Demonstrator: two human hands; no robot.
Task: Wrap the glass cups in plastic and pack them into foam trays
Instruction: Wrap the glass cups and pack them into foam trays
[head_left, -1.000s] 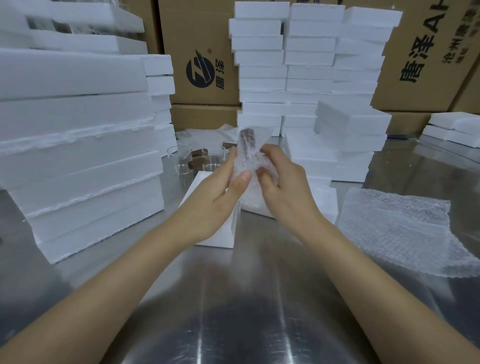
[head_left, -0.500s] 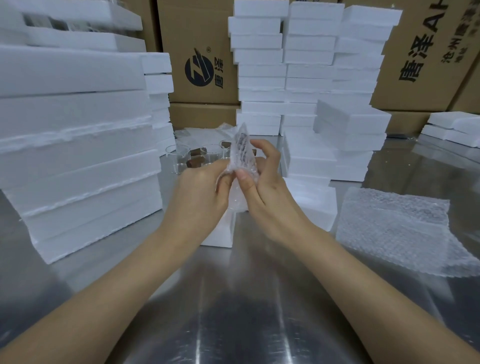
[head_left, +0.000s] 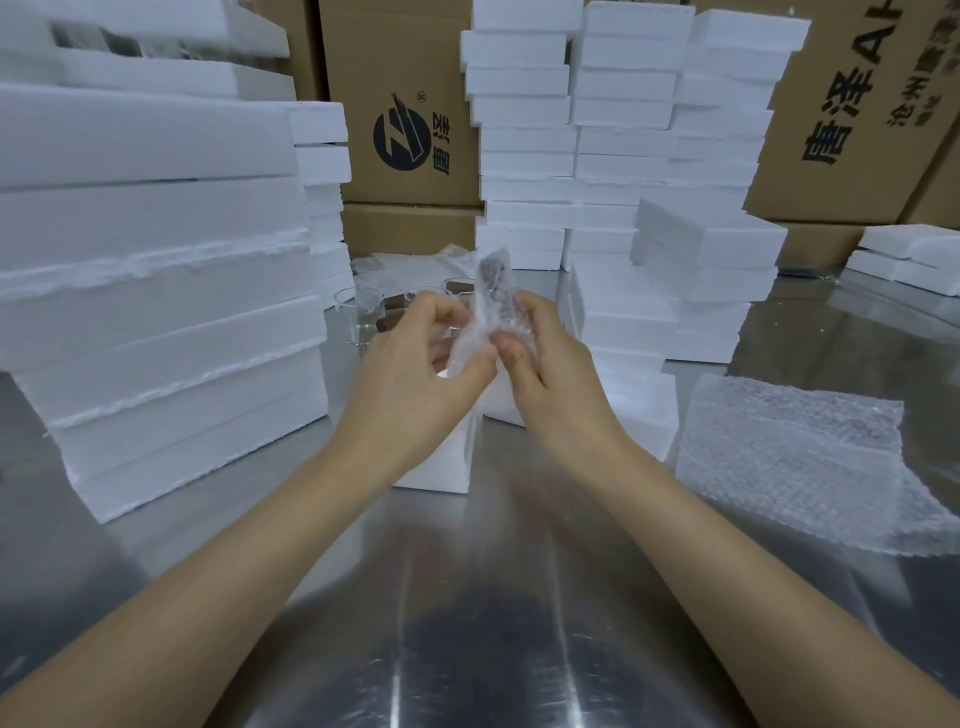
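Bubble wrap (head_left: 466, 354) cloaks the glass cup (head_left: 492, 283), pinched between left hand (head_left: 415, 374) and right hand (head_left: 551, 375) above a foam tray (head_left: 437, 472). Light, brittle, likely slippery: cradle its padded middle.

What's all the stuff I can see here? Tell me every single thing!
wrapped cup: one, clear wrap over something dark, held up between both hands.
cups: at least three, clear glass, on the table behind the hands.
foam trays: many, white, stacked at the left, back and far right; one lies under the hands.
bubble wrap: a pile of sheets, clear, on the table to the right.
boxes: several, brown with dark print, behind the foam.
table: one, shiny metal, under everything.
left hand: one, pinches the wrap.
right hand: one, pinches the wrap.
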